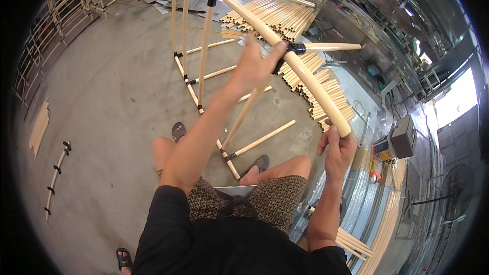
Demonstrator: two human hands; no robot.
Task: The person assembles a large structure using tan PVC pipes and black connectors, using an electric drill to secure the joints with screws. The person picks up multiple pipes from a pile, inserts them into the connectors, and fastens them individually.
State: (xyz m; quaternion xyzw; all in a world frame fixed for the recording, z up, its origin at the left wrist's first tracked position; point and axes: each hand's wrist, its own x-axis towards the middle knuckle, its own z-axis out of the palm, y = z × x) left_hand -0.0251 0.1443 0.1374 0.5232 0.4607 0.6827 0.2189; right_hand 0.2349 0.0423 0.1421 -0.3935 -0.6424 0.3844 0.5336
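A cream-coated pipe frame with black joints stands before me. Its long top pipe runs from the far left down toward my right side. My right hand pinches the near end of this pipe between thumb and fingers. Beside a black joint on the pipe is my left hand, its thumb against the pipe and its other fingers stretched away, slightly blurred. An upright pipe drops from that joint to the bottom rail on the floor. A short pipe juts right from the same joint.
Stacked cream pipes lie behind the frame. A pipe with several black joints lies on the left floor. Other pipe frames stand far left. On the right are long wrapped bars, a grey box and a fan. Another person's sandalled foot shows lower left.
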